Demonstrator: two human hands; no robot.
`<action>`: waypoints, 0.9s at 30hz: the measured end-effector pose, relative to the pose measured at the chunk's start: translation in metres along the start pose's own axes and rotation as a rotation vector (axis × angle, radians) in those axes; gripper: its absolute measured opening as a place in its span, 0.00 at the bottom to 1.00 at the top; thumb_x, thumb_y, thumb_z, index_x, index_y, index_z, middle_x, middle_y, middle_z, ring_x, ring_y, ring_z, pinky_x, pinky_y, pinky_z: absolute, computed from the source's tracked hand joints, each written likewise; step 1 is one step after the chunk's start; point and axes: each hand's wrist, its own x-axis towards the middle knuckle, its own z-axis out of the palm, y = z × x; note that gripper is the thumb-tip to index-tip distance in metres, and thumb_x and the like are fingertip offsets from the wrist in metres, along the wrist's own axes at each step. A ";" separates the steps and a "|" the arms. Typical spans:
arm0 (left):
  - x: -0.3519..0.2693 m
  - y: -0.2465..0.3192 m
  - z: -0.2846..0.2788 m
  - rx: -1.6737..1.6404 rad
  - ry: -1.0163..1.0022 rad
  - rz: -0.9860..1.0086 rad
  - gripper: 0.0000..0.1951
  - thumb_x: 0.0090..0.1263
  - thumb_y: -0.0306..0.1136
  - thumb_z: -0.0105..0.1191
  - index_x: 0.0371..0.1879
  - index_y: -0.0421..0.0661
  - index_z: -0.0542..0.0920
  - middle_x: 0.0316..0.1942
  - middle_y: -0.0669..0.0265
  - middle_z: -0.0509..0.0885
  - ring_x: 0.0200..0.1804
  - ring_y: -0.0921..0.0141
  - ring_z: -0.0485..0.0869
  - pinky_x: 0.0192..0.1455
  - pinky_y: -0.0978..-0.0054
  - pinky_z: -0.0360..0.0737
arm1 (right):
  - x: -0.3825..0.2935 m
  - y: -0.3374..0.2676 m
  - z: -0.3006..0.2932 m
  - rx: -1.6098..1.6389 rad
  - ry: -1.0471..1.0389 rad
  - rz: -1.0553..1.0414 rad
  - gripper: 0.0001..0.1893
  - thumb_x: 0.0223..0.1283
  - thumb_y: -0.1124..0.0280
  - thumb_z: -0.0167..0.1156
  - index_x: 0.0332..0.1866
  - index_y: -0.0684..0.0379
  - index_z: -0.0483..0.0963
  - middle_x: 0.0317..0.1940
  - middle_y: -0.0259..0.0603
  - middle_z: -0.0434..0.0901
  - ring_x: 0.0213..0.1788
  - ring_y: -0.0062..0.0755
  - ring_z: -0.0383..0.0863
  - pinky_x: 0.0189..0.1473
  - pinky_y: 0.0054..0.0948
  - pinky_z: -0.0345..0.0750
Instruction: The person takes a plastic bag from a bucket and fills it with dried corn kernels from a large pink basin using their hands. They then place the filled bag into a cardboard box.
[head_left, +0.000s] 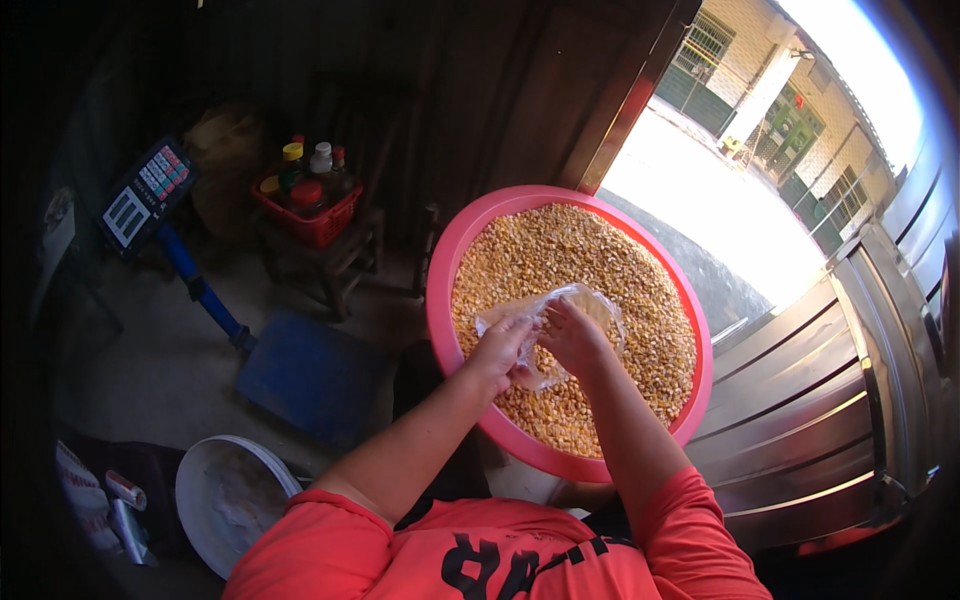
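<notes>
A clear plastic bag (541, 375) is spread above dried corn kernels (570, 240) that fill a round pink basin (442, 300). My left hand (504, 351) grips the bag by its left side, with thin film bunched at the fingers. Against the film, at the bag's middle, is my right hand (576, 336), its fingers curled. Whether those fingers pinch the film or rest inside the bag is hard to see. Kernels show through the film beneath and beside both hands.
Left of the basin stands a blue platform scale (307, 375) with a keypad display (148, 196). A red basket (322, 221) of bottles and jars sits on a wooden stool (337, 270). A white bucket (217, 502) is at lower left; ribbed metal sheeting (795, 405) stands at right.
</notes>
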 end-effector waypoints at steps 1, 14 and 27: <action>0.001 -0.002 0.000 0.001 -0.018 0.001 0.10 0.70 0.37 0.47 0.44 0.47 0.75 0.29 0.72 0.78 0.23 0.79 0.73 0.18 0.80 0.70 | -0.002 -0.001 -0.003 -0.019 0.016 -0.046 0.19 0.64 0.64 0.51 0.55 0.64 0.65 0.54 0.44 0.69 0.55 0.39 0.69 0.53 0.41 0.70; -0.003 0.002 0.008 0.005 0.070 -0.032 0.09 0.69 0.39 0.49 0.37 0.46 0.75 0.21 0.73 0.73 0.17 0.80 0.70 0.13 0.81 0.66 | -0.098 -0.015 -0.042 -0.920 0.134 -0.074 0.10 0.61 0.66 0.54 0.41 0.61 0.74 0.30 0.40 0.80 0.28 0.28 0.80 0.30 0.26 0.77; 0.009 -0.006 -0.007 0.086 0.025 -0.025 0.11 0.69 0.39 0.47 0.44 0.49 0.76 0.32 0.71 0.77 0.22 0.78 0.72 0.13 0.79 0.64 | -0.141 0.017 -0.034 -1.948 0.083 -0.025 0.19 0.58 0.56 0.50 0.34 0.65 0.72 0.33 0.55 0.78 0.39 0.53 0.78 0.44 0.45 0.73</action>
